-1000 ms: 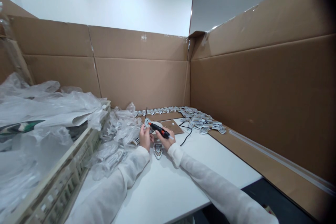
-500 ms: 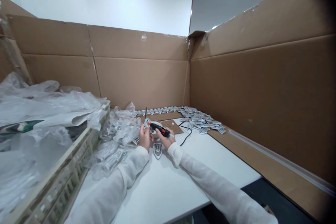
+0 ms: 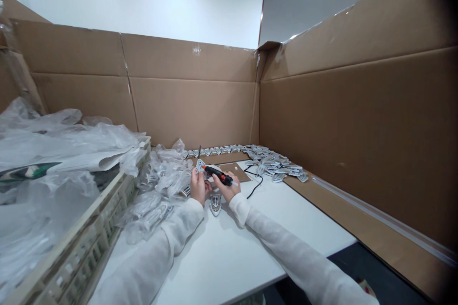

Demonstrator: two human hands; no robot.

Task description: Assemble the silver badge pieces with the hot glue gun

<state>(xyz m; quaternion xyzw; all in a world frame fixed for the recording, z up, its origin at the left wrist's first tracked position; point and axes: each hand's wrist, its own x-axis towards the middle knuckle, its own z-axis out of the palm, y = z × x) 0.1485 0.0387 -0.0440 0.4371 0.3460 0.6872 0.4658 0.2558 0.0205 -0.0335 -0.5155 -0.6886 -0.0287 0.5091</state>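
My left hand is closed round a small shield-shaped badge, held upright above the white table. My right hand grips a black glue gun with an orange tip, and the tip touches the badge. The gun's black cord trails to the right across the table. Another shield badge lies flat on the table just below both hands.
A crate heaped with clear plastic bags fills the left. Bagged badges spill beside it. Several loose badges lie in a pile and a row at the back. A small cardboard sheet lies behind my hands. Tall cardboard walls enclose the table.
Almost nothing has moved. Both hands keep the glue gun's tip against the badge, shifted very slightly.
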